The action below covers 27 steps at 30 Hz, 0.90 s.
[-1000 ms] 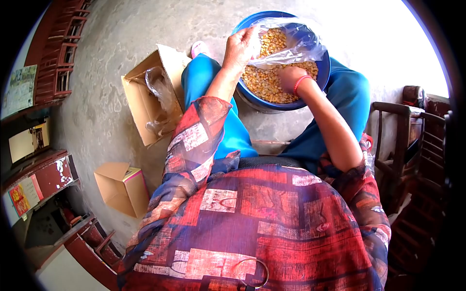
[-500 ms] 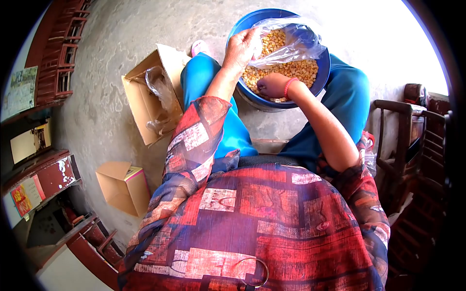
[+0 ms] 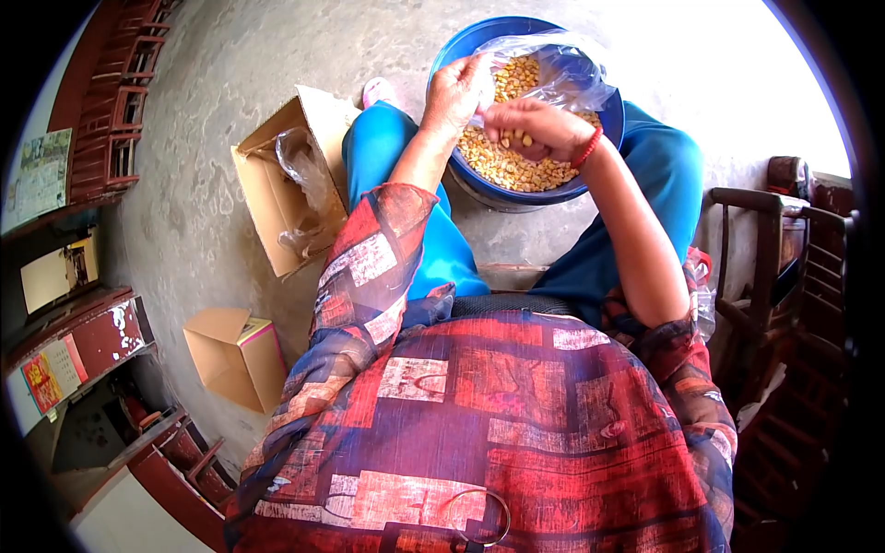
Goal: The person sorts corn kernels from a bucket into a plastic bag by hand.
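Note:
A blue bucket of yellow corn kernels stands between my knees. Over its far side spreads a clear plastic bag, with more kernels showing in it. My left hand pinches the near left edge of the bag at the bucket's rim. Just above the loose corn, my right hand is curled closed around a handful of kernels, and a few of them show below its fingers. It is beside the bag's mouth, close to my left fingertips. A red bracelet circles the right wrist.
An open cardboard box with clear plastic inside stands left of my leg. A smaller open box lies nearer on the concrete floor. Dark wooden chairs stand at the right, and wooden furniture lines the left.
My right hand has risen out of the corn toward the bag's mouth, with kernels now in its grip. My left hand keeps its hold on the bag.

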Each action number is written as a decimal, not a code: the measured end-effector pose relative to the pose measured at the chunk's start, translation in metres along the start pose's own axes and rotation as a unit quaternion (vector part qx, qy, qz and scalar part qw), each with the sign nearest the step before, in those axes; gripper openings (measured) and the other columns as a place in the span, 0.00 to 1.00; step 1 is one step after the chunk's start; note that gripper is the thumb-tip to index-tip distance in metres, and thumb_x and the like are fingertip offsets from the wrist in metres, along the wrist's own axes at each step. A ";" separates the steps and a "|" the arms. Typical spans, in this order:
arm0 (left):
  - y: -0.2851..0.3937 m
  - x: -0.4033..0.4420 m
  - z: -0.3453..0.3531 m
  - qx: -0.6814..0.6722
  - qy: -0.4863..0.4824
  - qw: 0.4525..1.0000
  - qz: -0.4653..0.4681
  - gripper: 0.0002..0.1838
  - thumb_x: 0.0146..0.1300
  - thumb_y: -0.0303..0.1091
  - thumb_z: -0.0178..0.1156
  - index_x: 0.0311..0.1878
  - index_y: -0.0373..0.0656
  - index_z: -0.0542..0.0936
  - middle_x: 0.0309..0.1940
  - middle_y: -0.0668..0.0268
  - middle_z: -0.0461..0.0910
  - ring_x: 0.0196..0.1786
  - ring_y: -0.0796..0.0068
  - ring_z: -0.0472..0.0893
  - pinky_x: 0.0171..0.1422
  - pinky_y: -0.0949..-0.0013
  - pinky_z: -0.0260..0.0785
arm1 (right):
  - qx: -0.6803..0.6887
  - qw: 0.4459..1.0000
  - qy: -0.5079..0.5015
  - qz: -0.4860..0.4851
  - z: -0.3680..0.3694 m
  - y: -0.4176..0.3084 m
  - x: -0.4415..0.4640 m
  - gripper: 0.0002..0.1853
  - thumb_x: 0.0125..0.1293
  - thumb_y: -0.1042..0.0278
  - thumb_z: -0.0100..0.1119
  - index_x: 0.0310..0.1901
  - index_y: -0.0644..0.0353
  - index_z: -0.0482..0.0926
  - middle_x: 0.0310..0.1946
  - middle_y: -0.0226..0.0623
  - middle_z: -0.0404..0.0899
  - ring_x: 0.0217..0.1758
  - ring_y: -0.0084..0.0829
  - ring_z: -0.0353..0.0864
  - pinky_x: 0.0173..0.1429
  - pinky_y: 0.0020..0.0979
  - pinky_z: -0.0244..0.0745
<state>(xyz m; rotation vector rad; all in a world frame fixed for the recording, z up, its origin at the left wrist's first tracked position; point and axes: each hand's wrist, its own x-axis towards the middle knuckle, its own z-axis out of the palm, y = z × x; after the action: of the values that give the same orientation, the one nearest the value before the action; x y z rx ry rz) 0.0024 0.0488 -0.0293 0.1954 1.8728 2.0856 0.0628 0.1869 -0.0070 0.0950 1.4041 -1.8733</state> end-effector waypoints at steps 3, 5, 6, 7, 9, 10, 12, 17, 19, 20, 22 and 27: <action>-0.002 -0.001 0.001 0.008 0.007 1.000 -0.003 0.15 0.63 0.43 0.50 0.36 0.42 0.80 0.17 0.75 0.72 0.18 0.88 0.68 0.19 0.81 0.59 | 0.133 0.982 0.102 -0.091 -0.014 -0.004 0.006 0.11 0.65 0.59 0.45 0.32 0.56 0.72 0.18 0.23 0.63 0.11 0.11 0.50 0.13 0.15 0.43; -0.003 -0.001 0.001 0.001 0.000 1.000 0.001 0.15 0.63 0.43 0.50 0.35 0.43 0.80 0.17 0.75 0.72 0.18 0.88 0.68 0.19 0.81 0.60 | 0.207 0.956 0.162 -0.131 -0.024 -0.004 0.010 0.10 0.66 0.61 0.42 0.33 0.56 0.70 0.20 0.23 0.62 0.13 0.12 0.50 0.15 0.14 0.44; -0.004 -0.001 0.001 0.001 0.000 1.000 0.001 0.15 0.63 0.43 0.50 0.35 0.43 0.80 0.17 0.75 0.72 0.18 0.88 0.68 0.19 0.81 0.60 | 0.226 0.948 0.126 -0.185 -0.031 -0.006 0.012 0.09 0.64 0.65 0.44 0.35 0.60 0.73 0.22 0.28 0.70 0.16 0.14 0.60 0.18 0.16 0.55; -0.006 -0.001 0.001 0.007 -0.003 1.000 0.003 0.15 0.63 0.43 0.50 0.36 0.43 0.80 0.17 0.75 0.72 0.18 0.88 0.68 0.19 0.81 0.60 | 0.225 0.933 0.205 -0.193 -0.034 -0.003 0.017 0.09 0.63 0.65 0.45 0.36 0.60 0.73 0.24 0.31 0.72 0.20 0.18 0.65 0.22 0.17 0.61; -0.005 -0.002 0.000 0.014 -0.005 1.000 0.006 0.15 0.63 0.43 0.50 0.36 0.43 0.80 0.17 0.75 0.72 0.19 0.88 0.68 0.19 0.81 0.60 | 0.223 0.912 0.280 -0.199 -0.037 0.001 0.025 0.09 0.62 0.66 0.46 0.38 0.60 0.73 0.27 0.34 0.74 0.24 0.22 0.71 0.25 0.18 0.68; -0.004 -0.003 0.000 0.022 -0.002 1.000 -0.006 0.15 0.63 0.43 0.50 0.37 0.43 0.80 0.18 0.75 0.72 0.19 0.88 0.68 0.19 0.81 0.60 | 0.268 0.900 0.273 -0.210 -0.038 0.002 0.029 0.09 0.62 0.67 0.46 0.40 0.60 0.73 0.31 0.36 0.75 0.29 0.25 0.73 0.32 0.21 0.71; -0.003 -0.003 0.000 0.031 0.001 0.999 -0.018 0.15 0.63 0.43 0.50 0.37 0.42 0.80 0.18 0.75 0.72 0.19 0.88 0.68 0.19 0.81 0.60 | 0.312 0.886 0.265 -0.220 -0.051 0.014 0.043 0.10 0.61 0.67 0.47 0.42 0.61 0.73 0.34 0.38 0.76 0.34 0.29 0.76 0.38 0.24 0.74; 0.002 -0.006 -0.001 0.018 -0.005 1.000 -0.016 0.15 0.62 0.43 0.53 0.38 0.42 0.79 0.22 0.77 0.73 0.22 0.91 0.67 0.23 0.83 0.60 | 0.002 0.903 0.368 -0.223 -0.022 -0.004 0.022 0.14 0.61 0.65 0.49 0.46 0.62 0.74 0.39 0.36 0.77 0.42 0.28 0.75 0.46 0.24 0.71; -0.001 -0.004 0.000 0.013 0.006 1.000 -0.005 0.15 0.63 0.43 0.52 0.38 0.41 0.79 0.21 0.76 0.74 0.22 0.89 0.69 0.24 0.82 0.62 | -0.022 0.911 0.344 -0.227 -0.030 0.000 0.022 0.14 0.61 0.63 0.49 0.44 0.61 0.75 0.39 0.36 0.77 0.42 0.27 0.76 0.44 0.24 0.71; -0.002 -0.003 0.000 0.007 0.017 1.000 0.007 0.15 0.63 0.42 0.51 0.37 0.40 0.79 0.21 0.75 0.74 0.22 0.88 0.70 0.24 0.81 0.64 | -0.046 0.918 0.319 -0.232 -0.034 0.002 0.022 0.14 0.60 0.61 0.49 0.42 0.61 0.77 0.38 0.36 0.78 0.41 0.25 0.76 0.43 0.23 0.72; -0.001 -0.003 0.001 0.002 0.018 1.000 0.007 0.15 0.63 0.42 0.51 0.37 0.40 0.79 0.20 0.75 0.74 0.22 0.88 0.70 0.24 0.81 0.63 | -0.003 0.926 0.295 -0.234 -0.026 -0.007 0.007 0.15 0.60 0.58 0.49 0.37 0.59 0.79 0.33 0.34 0.79 0.34 0.22 0.77 0.36 0.22 0.73; 0.000 -0.004 -0.001 -0.020 -0.003 1.000 -0.009 0.15 0.63 0.41 0.51 0.36 0.39 0.79 0.18 0.74 0.72 0.19 0.87 0.68 0.21 0.81 0.60 | -0.210 0.978 -0.015 -0.008 -0.005 -0.010 -0.006 0.16 0.61 0.56 0.47 0.37 0.60 0.78 0.31 0.33 0.79 0.30 0.20 0.77 0.28 0.22 0.74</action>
<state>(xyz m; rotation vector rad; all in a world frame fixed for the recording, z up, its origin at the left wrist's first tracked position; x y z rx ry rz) 0.0056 0.0464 -0.0288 0.1751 1.8202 2.1067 0.0590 0.1953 0.0022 -0.1538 1.7513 -1.5454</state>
